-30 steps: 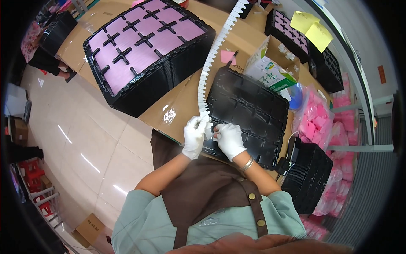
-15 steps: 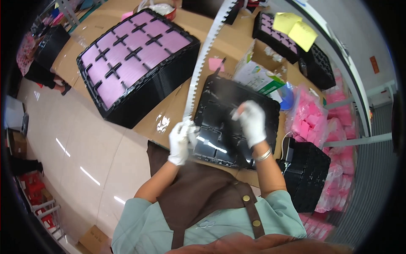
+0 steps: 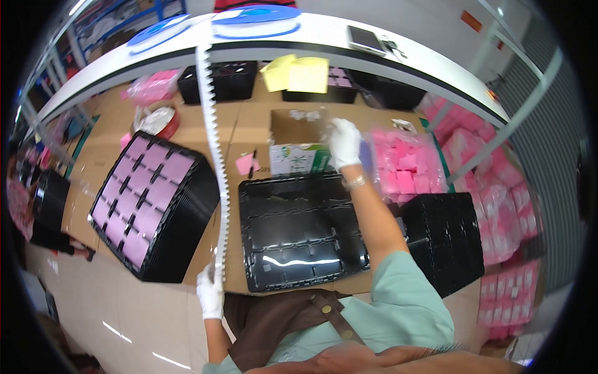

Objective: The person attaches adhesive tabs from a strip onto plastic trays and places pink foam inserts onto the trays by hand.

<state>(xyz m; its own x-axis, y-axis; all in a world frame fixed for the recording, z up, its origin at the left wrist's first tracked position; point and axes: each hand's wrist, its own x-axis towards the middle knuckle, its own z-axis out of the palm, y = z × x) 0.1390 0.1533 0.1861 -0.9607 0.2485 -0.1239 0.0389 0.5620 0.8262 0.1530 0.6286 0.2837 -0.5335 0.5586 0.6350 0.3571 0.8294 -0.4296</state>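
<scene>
My left hand [image 3: 210, 294], in a white glove, is closed on the lower end of a long white strip with a toothed edge [image 3: 215, 140]. The strip runs up past the shelf's front edge. My right hand [image 3: 345, 144], also gloved, is at the right side of an open cardboard box [image 3: 299, 131]. Its fingertips are blurred, and whether they hold anything cannot be made out. In front of me lies a shiny black plastic tray [image 3: 289, 227], divided into compartments. A black pen [image 3: 252, 163] lies on a pink paper slip [image 3: 245, 165] beyond the tray.
On the left stand stacked black trays with pink inserts [image 3: 140, 199]. More black trays [image 3: 442, 240] sit at the right, near a clear bag of pink pieces [image 3: 405, 162]. A white shelf [image 3: 324, 34] carries blue-rimmed reels [image 3: 255, 25] and a phone [image 3: 366, 40]. Yellow notes [image 3: 308, 75] hang from it.
My right hand has moved from above the black tray to the cardboard box. My left hand has moved left, away from the tray, still holding the strip. The view has turned.
</scene>
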